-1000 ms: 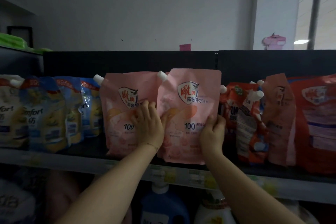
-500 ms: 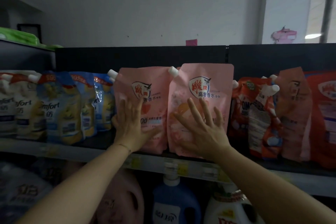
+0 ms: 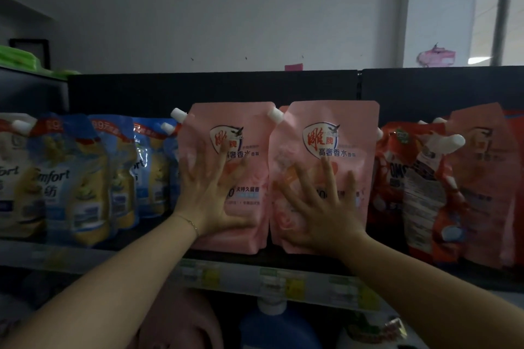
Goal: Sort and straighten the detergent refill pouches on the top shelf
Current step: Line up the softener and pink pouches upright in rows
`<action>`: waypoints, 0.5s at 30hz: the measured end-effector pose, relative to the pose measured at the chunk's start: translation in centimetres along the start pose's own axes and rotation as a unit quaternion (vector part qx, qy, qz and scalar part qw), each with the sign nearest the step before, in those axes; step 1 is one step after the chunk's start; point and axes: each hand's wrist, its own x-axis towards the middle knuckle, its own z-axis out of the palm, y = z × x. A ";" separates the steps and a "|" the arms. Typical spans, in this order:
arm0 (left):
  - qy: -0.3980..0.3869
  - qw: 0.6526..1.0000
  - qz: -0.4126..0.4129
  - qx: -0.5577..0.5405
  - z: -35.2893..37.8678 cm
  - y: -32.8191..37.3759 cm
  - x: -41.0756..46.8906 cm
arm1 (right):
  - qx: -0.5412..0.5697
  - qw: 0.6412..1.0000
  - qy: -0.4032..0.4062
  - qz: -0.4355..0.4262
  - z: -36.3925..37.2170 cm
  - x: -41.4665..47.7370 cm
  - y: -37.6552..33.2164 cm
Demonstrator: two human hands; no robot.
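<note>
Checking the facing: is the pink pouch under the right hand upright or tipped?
Upright. The pink pouch stands with its top edge roughly level and logo facing out; the right hand presses flat against it.

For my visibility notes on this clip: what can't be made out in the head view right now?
All head view.
Lower print on the left pink pouch and right pink pouch: covered by the left hand and right hand, pressed flat.
Price tags on the shelf edge: blurred, unreadable.
Outermost red pouch: cut off by the right edge.
Blue bottle below: dim, cut off by the bottom edge.
</note>
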 end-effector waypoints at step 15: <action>0.060 0.988 0.144 0.020 1.9 -1.5 0.0 | -0.002 1.000 0.013 -0.015 1.9 0.7 0.2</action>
